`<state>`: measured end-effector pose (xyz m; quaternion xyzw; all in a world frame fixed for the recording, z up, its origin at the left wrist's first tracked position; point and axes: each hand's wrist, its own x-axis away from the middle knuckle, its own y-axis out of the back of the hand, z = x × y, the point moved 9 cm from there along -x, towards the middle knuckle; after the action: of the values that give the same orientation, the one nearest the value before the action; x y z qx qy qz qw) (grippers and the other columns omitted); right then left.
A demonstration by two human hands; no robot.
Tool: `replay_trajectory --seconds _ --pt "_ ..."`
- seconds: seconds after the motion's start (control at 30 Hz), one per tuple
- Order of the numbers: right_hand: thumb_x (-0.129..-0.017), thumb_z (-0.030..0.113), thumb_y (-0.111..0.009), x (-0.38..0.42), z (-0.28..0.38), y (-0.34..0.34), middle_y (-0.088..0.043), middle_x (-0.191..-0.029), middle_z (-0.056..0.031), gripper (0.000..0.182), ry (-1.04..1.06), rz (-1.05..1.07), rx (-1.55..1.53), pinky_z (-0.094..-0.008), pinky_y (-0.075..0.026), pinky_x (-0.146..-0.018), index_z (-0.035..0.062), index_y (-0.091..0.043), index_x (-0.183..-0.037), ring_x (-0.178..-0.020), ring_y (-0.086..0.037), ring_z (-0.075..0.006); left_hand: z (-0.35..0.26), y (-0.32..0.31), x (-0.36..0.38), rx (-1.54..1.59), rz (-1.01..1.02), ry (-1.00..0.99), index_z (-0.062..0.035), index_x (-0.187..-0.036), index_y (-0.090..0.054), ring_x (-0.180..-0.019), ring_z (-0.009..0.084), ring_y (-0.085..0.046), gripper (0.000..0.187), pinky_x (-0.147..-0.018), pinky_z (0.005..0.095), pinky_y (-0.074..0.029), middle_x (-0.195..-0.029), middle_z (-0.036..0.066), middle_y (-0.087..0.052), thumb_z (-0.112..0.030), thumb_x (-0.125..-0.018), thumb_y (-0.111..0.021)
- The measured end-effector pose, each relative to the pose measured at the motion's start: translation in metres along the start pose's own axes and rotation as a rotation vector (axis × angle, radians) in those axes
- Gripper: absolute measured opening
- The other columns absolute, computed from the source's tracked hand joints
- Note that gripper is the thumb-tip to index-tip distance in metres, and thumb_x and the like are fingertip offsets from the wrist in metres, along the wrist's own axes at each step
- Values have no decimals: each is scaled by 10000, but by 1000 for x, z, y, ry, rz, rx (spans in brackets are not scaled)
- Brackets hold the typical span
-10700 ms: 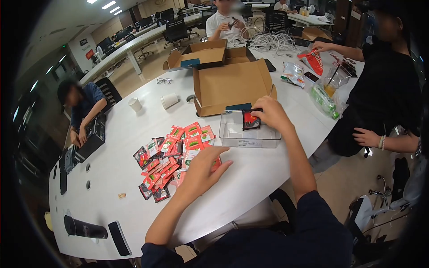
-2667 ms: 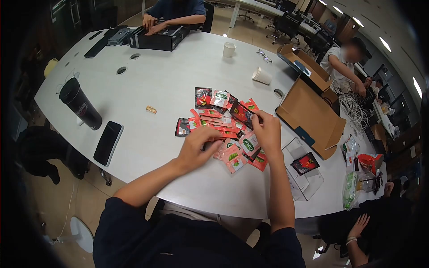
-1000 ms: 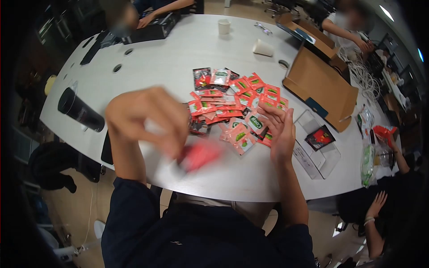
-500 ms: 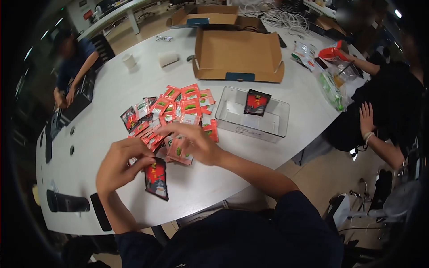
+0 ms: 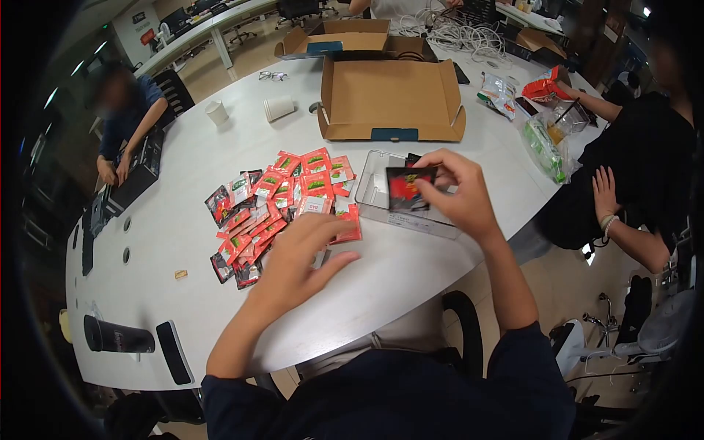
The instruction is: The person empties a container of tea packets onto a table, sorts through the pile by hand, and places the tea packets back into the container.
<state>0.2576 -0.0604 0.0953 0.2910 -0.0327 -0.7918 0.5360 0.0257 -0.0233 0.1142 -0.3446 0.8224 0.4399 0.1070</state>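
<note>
My right hand (image 5: 458,192) pinches a black and red packet (image 5: 408,188) over the clear plastic box (image 5: 372,209). Behind it, partly hidden by my fingers, another dark packet (image 5: 413,158) shows inside the box. My left hand (image 5: 302,257) is spread with nothing in it, above the near right side of a pile of red and pink packets (image 5: 280,189). Several black packets (image 5: 218,205) lie at the left and near edges of that pile.
Beyond the pile stand an open cardboard box (image 5: 392,95) and paper cups (image 5: 279,109). A black tumbler (image 5: 121,336) and phone (image 5: 174,352) lie near left. Two people sit at the sides, with snack bags (image 5: 543,147) at the right.
The black packet has left my left hand; my right hand now holds one over the clear box. My left hand has moved right and opened.
</note>
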Motion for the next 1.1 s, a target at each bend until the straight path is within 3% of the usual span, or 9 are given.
replay_trajectory --seconds 0.1,0.3,0.37,0.4,0.47,0.67,0.77,0.87,1.1 --pt "-835 -8 -667 -4 -16 9 -652 -931 -80 187 34 -51 120 -271 -570 -727 -7 -673 -1022 -792 -662 -166 1 -42 -21 -34 53 -115 -11 -1125 -678 -946 293 -637 331 -813 386 -520 -1080 136 -669 -198 -864 -760" --pt "-826 25 -675 5 -47 6 -667 -925 -113 154 14 -117 247 -329 -574 -726 0 -673 -978 -870 -691 -236 14 -118 -63 -71 151 -264 -4 -1136 -669 -1011 359 -645 374 -866 440 -516 -1077 191 -673 -305 -916 -702" --pt "-805 55 -694 7 -42 8 -663 -884 -104 138 125 -150 439 -374 -548 -735 13 -672 -935 -845 -662 -268 28 -147 -74 -53 325 -102 4 -1126 -672 -1001 384 -658 421 -856 460 -521 -1057 198 -685 -373 -938 -668" --pt "-785 74 -711 8 -34 8 -643 -895 -90 128 230 -171 498 -406 -521 -753 25 -670 -896 -840 -628 -288 26 -151 -80 -41 325 -120 4 -1126 -672 -1001 384 -658 421 -856 460 -521 -1057 198 -685 -373 -938 -668" --pt "-781 55 -721 10 -34 10 -631 -903 -96 130 215 -187 508 -379 -515 -748 13 -673 -895 -847 -625 -273 34 -174 -77 -129 501 -63 3 -1123 -667 -995 396 -665 515 -846 475 -528 -1051 216 -689 -483 -975 -583" --pt "-748 37 -747 9 -45 11 -578 -989 -88 165 40 -153 490 -366 -492 -779 18 -687 -900 -880 -600 -269 41 -180 -79 -231 569 -27 40 -1054 -655 -963 387 -677 644 -822 476 -538 -1020 232 -690 -581 -990 -496" --pt "-738 55 -720 5 -39 7 -543 -1102 -100 239 64 -151 633 -413 -473 -840 62 -673 -972 -1005 -560 -288 43 -179 -78 -200 541 -48 61 -1037 -648 -924 394 -685 655 -812 477 -542 -974 229 -698 -578 -983 -514" --pt "-684 36 -729 4 -32 7 -499 -1226 -95 515 68 -175 762 -431 -397 -936 108 -616 -1181 -1128 -501 -288 47 -180 -79 -182 583 -7 60 -1030 -649 -907 399 -688 651 -812 473 -544 -946 231 -703 -576 -979 -525" --pt "-656 53 -782 1 -36 -1 -501 -1290 -97 704 58 -42 775 -428 -398 -955 125 -553 -1318 -1171 -505 -291 50 -180 -77 -191 569 -29 61 -1005 -659 -911 393 -689 639 -818 463 -545 -952 227 -705 -567 -971 -547"
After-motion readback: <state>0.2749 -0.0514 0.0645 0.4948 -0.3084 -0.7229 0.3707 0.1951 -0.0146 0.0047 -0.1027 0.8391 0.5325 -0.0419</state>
